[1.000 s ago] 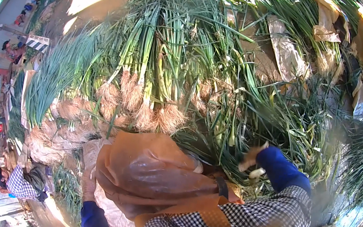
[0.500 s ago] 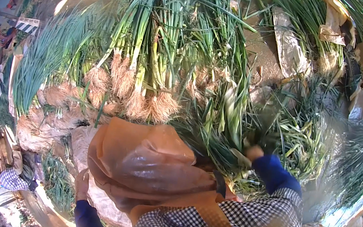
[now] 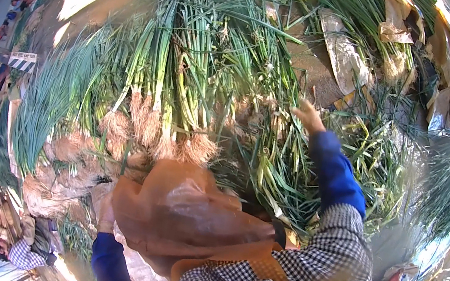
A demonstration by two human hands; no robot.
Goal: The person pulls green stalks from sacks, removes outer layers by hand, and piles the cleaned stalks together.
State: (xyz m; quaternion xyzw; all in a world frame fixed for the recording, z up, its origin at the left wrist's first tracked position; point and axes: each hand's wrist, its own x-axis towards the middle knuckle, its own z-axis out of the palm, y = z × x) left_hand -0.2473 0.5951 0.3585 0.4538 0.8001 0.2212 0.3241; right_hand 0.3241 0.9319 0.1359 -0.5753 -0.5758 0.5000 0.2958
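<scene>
Fingers [image 3: 301,107] of the right hand [image 3: 311,121] stand parted, stretched toward the far side above loose green onions [image 3: 270,175]; whether they touch a leaf, I cannot tell. Left of them lie rooted green onions [image 3: 159,69], roots toward the near side, beyond an orange apron [image 3: 175,216] that hides what lies beneath it. At the apron's left edge, the left hand [image 3: 105,217] seems to rest against pale sheeting [image 3: 145,271]; its fingers blur into it, their spread unreadable.
</scene>
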